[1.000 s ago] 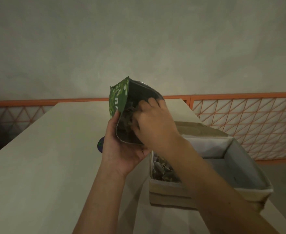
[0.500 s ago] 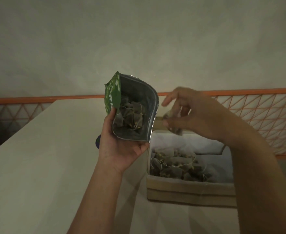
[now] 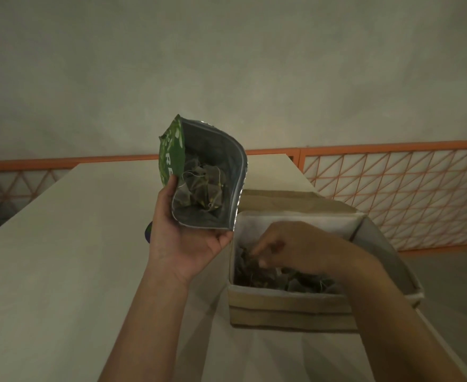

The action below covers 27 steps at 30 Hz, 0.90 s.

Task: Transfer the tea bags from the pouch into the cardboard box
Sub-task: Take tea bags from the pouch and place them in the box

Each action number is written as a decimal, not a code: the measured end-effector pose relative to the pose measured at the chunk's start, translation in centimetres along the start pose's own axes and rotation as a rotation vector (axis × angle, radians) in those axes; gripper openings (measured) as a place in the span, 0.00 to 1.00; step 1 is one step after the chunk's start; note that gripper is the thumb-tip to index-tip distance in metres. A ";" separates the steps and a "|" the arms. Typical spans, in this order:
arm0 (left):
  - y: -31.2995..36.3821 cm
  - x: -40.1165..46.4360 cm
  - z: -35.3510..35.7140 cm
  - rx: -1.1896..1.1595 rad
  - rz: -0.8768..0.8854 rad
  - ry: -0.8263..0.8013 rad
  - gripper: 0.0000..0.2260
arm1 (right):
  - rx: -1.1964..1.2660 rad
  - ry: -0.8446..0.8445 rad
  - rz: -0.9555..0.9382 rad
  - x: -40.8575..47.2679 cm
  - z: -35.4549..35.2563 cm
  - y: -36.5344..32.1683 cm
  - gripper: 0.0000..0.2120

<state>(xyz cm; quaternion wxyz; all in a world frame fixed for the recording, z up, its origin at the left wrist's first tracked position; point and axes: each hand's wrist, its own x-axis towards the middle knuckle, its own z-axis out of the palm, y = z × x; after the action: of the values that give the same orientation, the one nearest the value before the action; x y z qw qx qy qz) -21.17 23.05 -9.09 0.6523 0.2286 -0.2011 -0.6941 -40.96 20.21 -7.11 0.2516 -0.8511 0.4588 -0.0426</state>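
My left hand (image 3: 182,244) grips the lower part of an open green pouch (image 3: 171,158), held upright above the table with its silver-lined mouth facing me. Several pyramid tea bags (image 3: 202,186) lie inside it. Just to its right stands the cardboard box (image 3: 287,307), white inside, with a pile of tea bags (image 3: 295,282) in its near left part. My right hand (image 3: 295,246) is lowered into the box, thumb and forefinger pinched on a tea bag (image 3: 250,256) right at the top of that pile.
The box and pouch are over a long pale table (image 3: 61,257). The box's far flap (image 3: 295,199) is folded open. A small blue object (image 3: 147,232) peeks out behind my left wrist. An orange lattice railing (image 3: 392,188) runs behind and to the right.
My right hand came out of the pouch pinching a tea bag, swung right and went down into the box. My left hand kept the pouch steady, tilting it slightly.
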 end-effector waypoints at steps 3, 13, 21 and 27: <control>0.0 -0.1 0.1 -0.015 -0.011 -0.009 0.26 | -0.024 -0.097 0.051 -0.3 0.2 0.1 0.07; 0.5 -0.4 0.6 0.032 -0.027 0.022 0.31 | 0.172 0.689 -0.371 0.0 -2.8 -7.2 0.05; 0.6 -0.2 0.2 0.011 -0.026 0.015 0.30 | -0.471 0.650 -0.331 6.9 -1.2 -10.1 0.15; 0.6 -0.4 0.2 -0.008 -0.033 0.002 0.30 | -0.532 0.593 -0.352 8.3 -0.4 -9.8 0.10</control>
<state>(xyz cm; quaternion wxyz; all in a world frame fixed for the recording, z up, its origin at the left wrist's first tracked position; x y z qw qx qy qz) -20.76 23.43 -8.57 0.6421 0.2301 -0.1939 -0.7052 -28.88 17.83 -3.46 -0.1302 -0.9025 0.3542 -0.2077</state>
